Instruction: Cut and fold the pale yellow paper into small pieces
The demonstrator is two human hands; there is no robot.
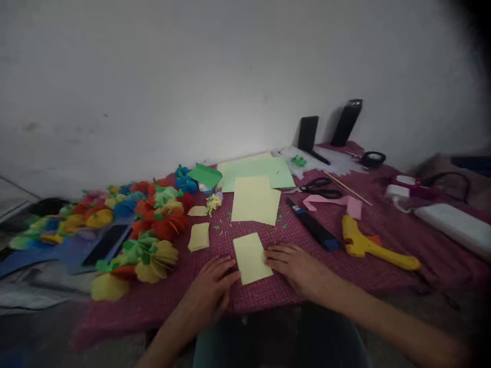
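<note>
A pale yellow rectangle of paper lies flat on the checked cloth between my hands. My left hand rests at its left edge, fingers stretched out and the thumb near the lower left side. Along the right edge lie the extended fingers of my right hand. Neither hand has its fingers wrapped around anything. Just beyond are larger pale yellow sheets, partly over a light green sheet. To the left sits a small stack of cut yellow paper, with a yellow paper scrap behind it.
Colourful paper pumpkins crowd the left side. Right of the sheets lie black scissors, a dark box cutter, pink ribbon, a wooden stick and a yellow glue gun. A white power strip is far right.
</note>
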